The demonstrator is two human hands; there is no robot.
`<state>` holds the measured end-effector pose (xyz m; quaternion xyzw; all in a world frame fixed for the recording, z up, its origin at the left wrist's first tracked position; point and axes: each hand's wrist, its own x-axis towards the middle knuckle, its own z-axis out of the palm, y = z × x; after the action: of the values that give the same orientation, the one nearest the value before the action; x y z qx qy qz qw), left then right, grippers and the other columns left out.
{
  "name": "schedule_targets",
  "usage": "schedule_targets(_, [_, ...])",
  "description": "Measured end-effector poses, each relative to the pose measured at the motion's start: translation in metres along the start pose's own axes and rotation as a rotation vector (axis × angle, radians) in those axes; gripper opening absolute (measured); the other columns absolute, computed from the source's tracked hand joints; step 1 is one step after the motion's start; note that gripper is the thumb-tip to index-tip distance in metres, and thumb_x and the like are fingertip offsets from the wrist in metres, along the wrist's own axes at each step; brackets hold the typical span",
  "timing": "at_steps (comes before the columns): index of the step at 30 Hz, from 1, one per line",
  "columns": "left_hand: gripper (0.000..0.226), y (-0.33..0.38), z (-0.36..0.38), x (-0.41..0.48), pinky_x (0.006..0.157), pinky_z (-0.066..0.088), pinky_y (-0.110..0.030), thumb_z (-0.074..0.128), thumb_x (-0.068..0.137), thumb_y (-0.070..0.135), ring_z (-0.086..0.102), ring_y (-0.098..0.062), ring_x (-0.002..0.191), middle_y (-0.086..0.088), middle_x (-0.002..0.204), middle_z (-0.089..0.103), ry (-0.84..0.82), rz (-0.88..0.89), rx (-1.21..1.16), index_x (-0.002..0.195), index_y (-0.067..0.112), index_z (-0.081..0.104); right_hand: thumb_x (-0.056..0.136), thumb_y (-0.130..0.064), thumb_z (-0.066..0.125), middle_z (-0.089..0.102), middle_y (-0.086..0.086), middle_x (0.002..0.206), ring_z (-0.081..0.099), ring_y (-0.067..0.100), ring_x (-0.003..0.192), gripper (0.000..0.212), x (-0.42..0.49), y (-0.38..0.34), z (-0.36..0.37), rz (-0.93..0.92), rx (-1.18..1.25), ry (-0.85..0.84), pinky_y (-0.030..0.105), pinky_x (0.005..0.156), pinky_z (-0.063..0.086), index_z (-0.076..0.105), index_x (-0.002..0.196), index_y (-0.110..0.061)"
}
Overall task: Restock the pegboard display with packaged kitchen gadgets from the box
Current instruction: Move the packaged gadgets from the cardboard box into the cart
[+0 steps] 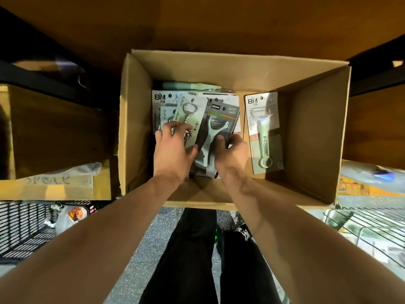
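Hands both down in open cardboard box [135,119]. Left hand [173,148], fingers loosely spread, pressing on bottle-opener pack [190,119] atop the stack. Right hand [232,154] pinches dark peeler pack [217,130] at its edge. Green peeler pack [264,132] lies apart, right side.

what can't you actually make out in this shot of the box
- Pegboard display: not in the head view at all.
- Lower packages in the open cardboard box: covered by the grey-carded bottle opener pack and the dark-carded white Y peeler pack on top.
- Left hand and right hand: palms face down, so each grip is unclear.
- Small print on the green-handled peeler card: too small.
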<state>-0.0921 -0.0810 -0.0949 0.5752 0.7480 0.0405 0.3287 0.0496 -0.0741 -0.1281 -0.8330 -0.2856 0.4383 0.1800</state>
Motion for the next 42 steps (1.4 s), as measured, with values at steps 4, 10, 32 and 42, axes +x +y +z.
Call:
schedule_targets(4, [0.049,0.014,0.0,-0.003,0.116,0.043,-0.039,0.075,0.093,0.028,0.038,-0.026,0.136,-0.001,0.148,0.044,0.026,-0.002,-0.03,0.139,0.032,0.057,0.101,-0.03,0.055,0.068,-0.002,0.095,0.062,0.016,0.083,0.02,-0.003,-0.009,-0.019,0.01,0.119,0.027,0.026,0.073,0.044,0.063,0.108,-0.013])
schedule_targets(10, [0.046,0.056,-0.002,-0.015,0.102,0.05,-0.039,0.074,0.093,0.028,0.041,-0.028,0.132,0.001,0.145,0.044,0.033,0.067,-0.051,0.136,0.028,0.059,0.106,-0.027,0.051,0.062,-0.009,0.103,0.06,0.013,0.092,0.013,-0.01,-0.014,-0.069,0.0,0.213,0.057,0.022,0.08,0.04,0.052,0.117,-0.021])
schedule_targets(32, [0.049,0.399,0.091,-0.272,0.109,0.043,-0.04,0.08,0.085,0.03,0.047,-0.027,0.123,0.003,0.134,0.05,0.01,0.865,0.056,0.132,0.029,0.063,0.103,-0.018,0.051,0.067,0.008,0.114,0.062,0.026,0.099,0.038,-0.116,0.171,-0.462,-0.086,0.706,0.69,0.024,0.076,0.036,0.04,0.138,-0.008])
schedule_targets(42, [0.046,0.412,0.266,-0.41,0.103,0.049,-0.05,0.08,0.088,0.035,0.046,-0.032,0.127,-0.001,0.137,0.048,-0.408,1.038,0.328,0.129,0.028,0.06,0.106,-0.023,0.048,0.062,0.015,0.134,0.059,0.033,0.12,0.052,-0.176,0.4,-0.501,0.438,0.827,0.759,0.028,0.084,0.038,0.032,0.154,-0.013])
